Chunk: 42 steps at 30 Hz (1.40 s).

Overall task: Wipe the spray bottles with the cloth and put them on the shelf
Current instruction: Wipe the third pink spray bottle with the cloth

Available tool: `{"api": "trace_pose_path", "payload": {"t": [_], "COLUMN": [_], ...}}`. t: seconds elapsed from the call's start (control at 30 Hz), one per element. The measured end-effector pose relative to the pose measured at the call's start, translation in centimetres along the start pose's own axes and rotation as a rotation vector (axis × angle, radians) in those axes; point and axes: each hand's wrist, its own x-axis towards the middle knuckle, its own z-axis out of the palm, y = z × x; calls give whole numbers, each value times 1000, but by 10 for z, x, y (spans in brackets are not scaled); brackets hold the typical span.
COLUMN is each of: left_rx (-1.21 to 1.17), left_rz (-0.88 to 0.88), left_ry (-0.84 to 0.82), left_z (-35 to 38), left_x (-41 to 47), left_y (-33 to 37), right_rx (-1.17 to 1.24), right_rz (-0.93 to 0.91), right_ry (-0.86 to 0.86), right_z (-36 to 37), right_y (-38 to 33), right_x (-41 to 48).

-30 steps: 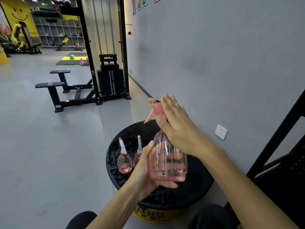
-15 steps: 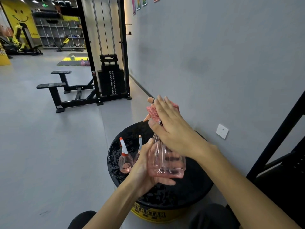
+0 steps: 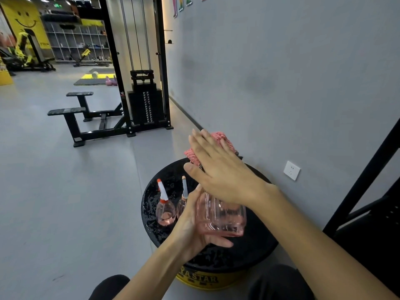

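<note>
The yellow side of the drum (image 3: 201,278) reads "YASTAR" in black letters; anything before the Y is out of sight. Its round black top sits close to the grey wall (image 3: 281,83), with a white wall socket (image 3: 291,170) just past its right edge and a black frame (image 3: 368,169) rising at far right. To the left, the grey floor (image 3: 65,191) lies open as far as the cable machine (image 3: 145,105).

The left hand (image 3: 190,226) grips the body of a clear pink spray bottle (image 3: 220,217) over the middle of the drum top. The right hand (image 3: 218,169) lies flat with its fingers straight, pressing a pink cloth (image 3: 192,155) onto the bottle's hidden head.

Two small bottles stand upright near the drum's left edge. The orange-tipped bottle (image 3: 165,211) is in clear view, and the second bottle (image 3: 184,191) is partly behind the left thumb.
</note>
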Motion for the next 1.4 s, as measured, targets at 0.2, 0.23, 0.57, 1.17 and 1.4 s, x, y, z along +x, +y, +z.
{"api": "trace_pose_path", "payload": {"t": [0.2, 0.23, 0.57, 1.17, 1.4], "left_rx": [-50, -56, 40, 17, -7], "left_rz": [-84, -83, -42, -47, 59], "left_ry": [-76, -71, 7, -4, 80], "left_z": [-1, -1, -1, -9, -5], "left_x": [1, 1, -3, -1, 3], "left_y": [-5, -5, 0, 4, 9], "right_rx": [108, 112, 39, 312, 261], "right_rz": [108, 110, 3, -3, -46], "right_ry": [35, 36, -6, 21, 85], "right_z": [-10, -10, 2, 7, 10], "right_y": [21, 22, 4, 2, -19], "right_x": [18, 18, -7, -27, -57]}}
